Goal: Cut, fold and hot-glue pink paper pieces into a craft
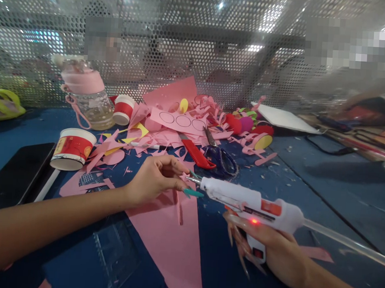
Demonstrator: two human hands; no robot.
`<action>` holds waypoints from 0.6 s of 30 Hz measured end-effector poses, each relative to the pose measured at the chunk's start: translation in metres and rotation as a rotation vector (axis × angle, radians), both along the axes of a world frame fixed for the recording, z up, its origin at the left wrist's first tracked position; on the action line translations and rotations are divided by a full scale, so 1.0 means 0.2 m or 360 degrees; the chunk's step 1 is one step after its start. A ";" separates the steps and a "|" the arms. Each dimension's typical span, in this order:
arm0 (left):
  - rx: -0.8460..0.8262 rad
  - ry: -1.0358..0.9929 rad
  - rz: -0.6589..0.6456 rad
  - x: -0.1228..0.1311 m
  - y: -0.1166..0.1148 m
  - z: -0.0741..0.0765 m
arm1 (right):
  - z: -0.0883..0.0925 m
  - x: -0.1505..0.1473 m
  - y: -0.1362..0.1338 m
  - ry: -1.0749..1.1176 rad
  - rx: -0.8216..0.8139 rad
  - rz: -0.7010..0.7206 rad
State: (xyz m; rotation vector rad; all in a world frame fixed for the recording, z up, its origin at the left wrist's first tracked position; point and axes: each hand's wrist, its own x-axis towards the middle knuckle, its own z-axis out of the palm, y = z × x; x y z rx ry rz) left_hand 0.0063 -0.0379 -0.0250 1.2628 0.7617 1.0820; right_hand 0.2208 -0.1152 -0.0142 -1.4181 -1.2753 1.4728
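My right hand (272,253) grips the handle of a white hot glue gun (247,204) whose red light is on. A clear glue stick (346,242) sticks out of the gun's back toward the right. The gun's metal nozzle points left at a small pink paper piece (184,177) that my left hand (156,179) pinches between fingertips. Both hover over a long pink paper sheet (173,238) lying on the blue table (323,191).
Behind lie pink paper scraps (177,121), a red utility knife (196,155), blue scissors (222,159), two red-and-white paper cups (71,149), a pink-lidded bottle (87,96), a black tablet (14,176), coloured pom-poms (246,123) and a perforated metal screen (198,44).
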 end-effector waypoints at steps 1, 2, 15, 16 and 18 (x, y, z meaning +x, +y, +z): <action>0.0002 0.0009 0.0010 0.00 0.00 0.00 | -0.01 0.01 0.00 0.0002 -0.0002 0.0019; 0.0004 0.0021 0.0018 0.00 0.00 0.00 | -0.02 0.01 0.01 0.0006 0.0003 0.0032; 0.0103 0.0177 0.0132 0.01 -0.02 0.01 | -0.02 0.01 0.02 -0.0134 0.0092 0.0115; 0.0111 0.0210 0.0145 0.00 -0.01 0.01 | -0.02 0.01 0.02 -0.0151 0.0098 0.0113; 0.0172 0.0288 0.0211 0.00 -0.01 0.01 | -0.02 0.02 0.01 -0.0194 0.0146 0.0111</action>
